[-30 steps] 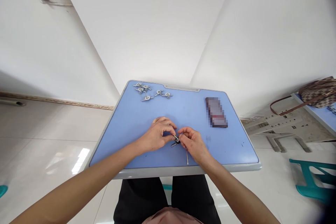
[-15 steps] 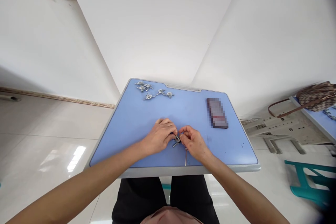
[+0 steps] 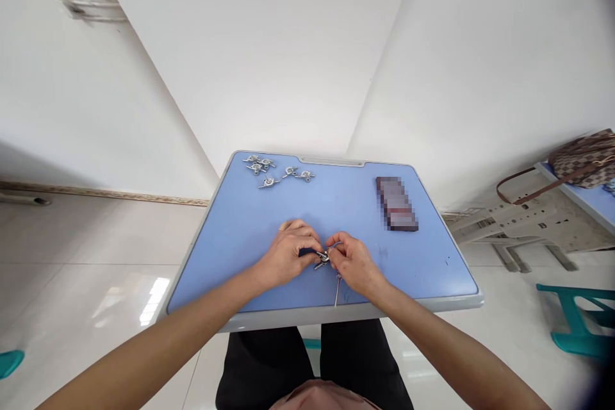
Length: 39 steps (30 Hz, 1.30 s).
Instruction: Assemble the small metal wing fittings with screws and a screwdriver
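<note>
My left hand (image 3: 292, 252) rests low over the blue table, its thumb and forefinger closed on a small silvery metal fitting (image 3: 321, 261) with short rods sticking out. From the other side the fingertips of my right hand (image 3: 354, 261) pinch the same fitting. A thin metal rod (image 3: 337, 291) hangs from under my right palm towards the table's near edge; its upper end is hidden. Farther back on the left lie several similar metal fittings (image 3: 268, 183), each with a round middle and protruding arms.
The blue tabletop (image 3: 225, 243) has a raised grey rim. A dark, pixelated flat object (image 3: 397, 205) lies at right. White walls stand behind. On the right are a checkered bag (image 3: 583, 157) on another table and a green stool (image 3: 571, 317).
My left thumb and forefinger have spread a little apart around the fitting. The rod under my right hand leans slightly more to the left. The camera view has shifted a little.
</note>
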{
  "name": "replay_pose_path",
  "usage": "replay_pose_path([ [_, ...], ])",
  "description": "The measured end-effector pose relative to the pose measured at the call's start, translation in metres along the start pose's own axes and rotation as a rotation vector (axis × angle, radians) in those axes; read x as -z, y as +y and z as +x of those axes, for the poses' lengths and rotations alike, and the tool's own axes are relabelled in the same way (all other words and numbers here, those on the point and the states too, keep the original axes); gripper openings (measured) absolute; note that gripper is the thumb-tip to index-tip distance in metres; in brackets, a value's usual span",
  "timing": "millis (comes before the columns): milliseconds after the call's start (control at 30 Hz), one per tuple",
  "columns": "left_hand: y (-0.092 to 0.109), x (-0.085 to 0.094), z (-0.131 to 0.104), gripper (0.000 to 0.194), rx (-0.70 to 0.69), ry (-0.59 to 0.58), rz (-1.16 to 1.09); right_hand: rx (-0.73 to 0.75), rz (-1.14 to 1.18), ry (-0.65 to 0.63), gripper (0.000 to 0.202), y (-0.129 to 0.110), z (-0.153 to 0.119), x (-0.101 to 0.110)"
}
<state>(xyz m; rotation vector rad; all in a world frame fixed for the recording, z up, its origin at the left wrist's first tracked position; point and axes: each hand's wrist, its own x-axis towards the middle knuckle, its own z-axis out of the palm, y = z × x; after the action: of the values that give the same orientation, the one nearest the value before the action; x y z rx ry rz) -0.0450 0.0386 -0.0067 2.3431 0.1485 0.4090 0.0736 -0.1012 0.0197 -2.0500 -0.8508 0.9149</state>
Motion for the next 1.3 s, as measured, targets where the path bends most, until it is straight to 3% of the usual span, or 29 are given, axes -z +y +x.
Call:
replay_pose_path([
  [400, 0.004, 0.013, 0.001, 0.012, -0.065, -0.076, -0.004, 0.176, -0.263, 0.038, 0.013, -0.008, -0.004, -0.001],
  [867, 0.011, 0.022, 0.002, 0.012, -0.110, -0.159, 0.080, 0.345, -0.296, -0.111, 0.007, -0.007, -0.005, 0.011],
  [1100, 0.013, 0.014, -0.002, 0.010, -0.159, -0.047, 0.278, 0.443, -0.414, -0.051, 0.010, -0.002, -0.006, 0.006],
  [1300, 0.012, 0.007, -0.007, 0.012, -0.279, 0.066, 0.473, 0.372, -0.389, -0.006, 0.006, -0.005, -0.007, 0.004],
])
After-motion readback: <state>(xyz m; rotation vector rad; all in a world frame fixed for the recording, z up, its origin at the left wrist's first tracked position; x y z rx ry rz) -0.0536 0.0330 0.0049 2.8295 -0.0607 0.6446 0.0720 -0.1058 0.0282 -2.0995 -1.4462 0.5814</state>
